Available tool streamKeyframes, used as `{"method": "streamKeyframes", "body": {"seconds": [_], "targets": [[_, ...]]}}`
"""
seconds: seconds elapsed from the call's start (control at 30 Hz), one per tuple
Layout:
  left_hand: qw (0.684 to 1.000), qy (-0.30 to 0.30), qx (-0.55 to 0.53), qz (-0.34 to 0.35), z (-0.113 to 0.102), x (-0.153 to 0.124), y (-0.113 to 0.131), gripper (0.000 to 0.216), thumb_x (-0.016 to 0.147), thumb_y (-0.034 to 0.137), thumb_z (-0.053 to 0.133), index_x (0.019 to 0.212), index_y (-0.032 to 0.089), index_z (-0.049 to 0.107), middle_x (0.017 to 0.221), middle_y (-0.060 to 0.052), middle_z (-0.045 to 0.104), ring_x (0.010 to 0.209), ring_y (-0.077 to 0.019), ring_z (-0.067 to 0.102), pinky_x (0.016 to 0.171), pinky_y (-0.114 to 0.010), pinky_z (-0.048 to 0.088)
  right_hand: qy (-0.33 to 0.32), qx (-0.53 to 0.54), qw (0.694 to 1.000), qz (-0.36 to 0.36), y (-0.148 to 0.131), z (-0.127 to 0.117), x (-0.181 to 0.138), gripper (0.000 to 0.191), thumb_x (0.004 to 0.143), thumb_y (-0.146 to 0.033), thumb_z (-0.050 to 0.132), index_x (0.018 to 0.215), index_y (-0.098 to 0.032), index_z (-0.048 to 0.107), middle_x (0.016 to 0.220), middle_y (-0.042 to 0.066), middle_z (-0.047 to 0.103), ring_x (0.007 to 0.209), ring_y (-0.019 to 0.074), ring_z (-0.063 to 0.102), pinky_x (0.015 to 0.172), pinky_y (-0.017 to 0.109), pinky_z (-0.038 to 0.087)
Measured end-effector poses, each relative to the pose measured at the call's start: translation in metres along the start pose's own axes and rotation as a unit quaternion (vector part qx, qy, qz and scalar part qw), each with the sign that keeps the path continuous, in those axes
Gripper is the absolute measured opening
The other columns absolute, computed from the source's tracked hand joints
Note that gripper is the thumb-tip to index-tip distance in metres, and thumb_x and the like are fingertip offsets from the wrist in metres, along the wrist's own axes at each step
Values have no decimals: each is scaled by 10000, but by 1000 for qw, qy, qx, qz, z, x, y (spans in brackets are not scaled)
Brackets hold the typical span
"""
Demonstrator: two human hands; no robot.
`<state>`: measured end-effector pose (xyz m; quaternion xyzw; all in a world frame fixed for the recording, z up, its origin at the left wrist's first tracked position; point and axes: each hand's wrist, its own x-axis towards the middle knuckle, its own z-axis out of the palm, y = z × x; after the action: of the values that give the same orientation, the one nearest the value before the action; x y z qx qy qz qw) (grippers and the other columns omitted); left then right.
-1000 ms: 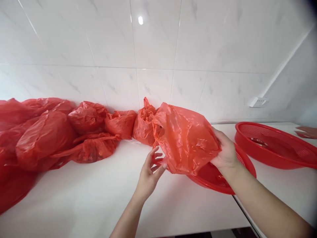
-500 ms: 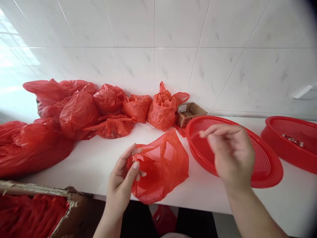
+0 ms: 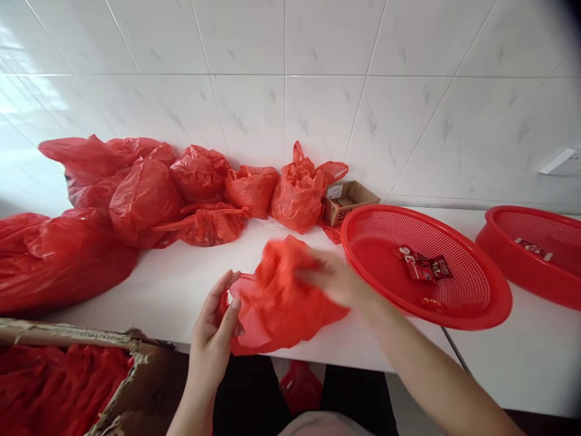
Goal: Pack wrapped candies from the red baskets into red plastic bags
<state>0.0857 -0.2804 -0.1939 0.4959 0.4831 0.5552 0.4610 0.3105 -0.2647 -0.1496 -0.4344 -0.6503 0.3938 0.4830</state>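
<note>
Bench (image 3: 170,297), seen from above. Its front edge runs just before my body; its rear edge meets the tiled wall (image 3: 327,48). Bare white surface lies to the left of my work, as far as the filled red bags (image 3: 145,203) heaped on the left and lined along the wall. Behind my work, a narrower bare strip separates it from that row and from the small box (image 3: 333,212). To the right, room is tight: the rim of the round basket (image 3: 376,248), with red packets (image 3: 422,266) inside, stands near, and my right forearm passes in front of it. A dark seam crosses the bench at lower right. A carton (image 3: 149,393) sits below the front edge at lower left.

The red bag (image 3: 272,318) lies between my two grips, its lower side reaching the front edge. My left grip (image 3: 213,333) curls around the bag's left margin, film inside the fingers, thumb tip and forefinger tip apart. My right grip (image 3: 329,275) is against the bag's upper right part, blurred; whether it pinches the film I cannot tell.
</note>
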Motion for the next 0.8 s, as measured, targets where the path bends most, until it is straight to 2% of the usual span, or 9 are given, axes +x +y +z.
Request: {"method": "streamKeyframes", "body": {"seconds": [0.07, 0.13, 0.2, 0.27, 0.33, 0.47, 0.53, 0.67, 0.8], "targets": [[1000, 0, 0, -3, -2, -1, -3, 522, 853, 412, 644, 1353, 300, 543, 1433, -81, 532, 503, -30, 420, 474, -197, 464, 122, -11, 991, -50, -25, -39, 18, 290, 900, -439, 591, 1132, -271, 637, 1103, 15, 682, 1009, 214, 641, 837, 374, 549], [1000, -4, 5, -3, -1, -3, -3, 499, 857, 404, 641, 1341, 319, 554, 1428, -67, 539, 510, -31, 426, 491, -200, 469, 304, -158, 936, -79, -37, -79, 43, 316, 904, -419, 575, 1158, -235, 610, 1109, 52, 658, 1047, 243, 614, 890, 420, 517], [1000, -12, 7, -3, 2, -6, -2, 487, 862, 403, 635, 1337, 336, 554, 1428, -51, 539, 525, -36, 436, 517, -205, 478, 362, -319, 876, -17, -37, -115, 64, 413, 905, -410, 560, 1259, -198, 551, 1196, 117, 615, 1107, 291, 589, 944, 484, 475], [1000, -16, 4, -2, 4, -9, 1, 486, 865, 396, 632, 1340, 343, 548, 1432, -46, 535, 534, -40, 442, 538, -213, 489, 309, -429, 845, 80, -31, -139, 74, 626, 858, -447, 617, 1390, -173, 433, 1348, 185, 514, 1173, 343, 552, 970, 531, 444], [1000, -18, -5, 0, 6, -12, 3, 489, 863, 385, 635, 1342, 343, 549, 1431, -49, 536, 541, -43, 446, 549, -217, 492, 242, -475, 837, 124, -24, -153, 66, 729, 828, -507, 634, 1434, -200, 370, 1417, 189, 455, 1178, 349, 552, 957, 525, 454], [999, -17, -40, -17, 7, -14, 6, 470, 841, 350, 670, 1305, 361, 592, 1417, -39, 549, 549, -37, 448, 549, -207, 481, 83, -465, 868, 153, -7, -171, 19, 507, 874, -619, 508, 1260, -292, 541, 1259, 73, 620, 1022, 257, 634, 847, 386, 518], [996, -24, -82, -29, 8, -14, 8, 444, 831, 334, 679, 1271, 365, 622, 1417, -36, 549, 535, -29, 429, 524, -200, 469, 0, -487, 840, 237, 6, -188, -5, 513, 868, -643, 500, 1248, -305, 567, 1278, 66, 616, 1055, 268, 626, 859, 370, 508], [987, -41, -148, -46, 12, -18, 18, 433, 830, 322, 674, 1261, 350, 638, 1430, -21, 534, 535, -23, 404, 528, -182, 467, -25, -521, 757, 394, 40, -230, -37, 763, 837, -557, 593, 1480, -216, 362, 1449, 192, 443, 1175, 352, 567, 899, 417, 485], [986, -56, -149, -58, 18, -22, 25, 442, 821, 329, 685, 1261, 346, 641, 1428, -7, 533, 555, -27, 420, 558, -177, 476, -43, -490, 752, 439, 68, -244, -56, 871, 741, -423, 735, 1493, -186, 364, 1431, 226, 452, 1119, 355, 602, 834, 398, 509]]}}
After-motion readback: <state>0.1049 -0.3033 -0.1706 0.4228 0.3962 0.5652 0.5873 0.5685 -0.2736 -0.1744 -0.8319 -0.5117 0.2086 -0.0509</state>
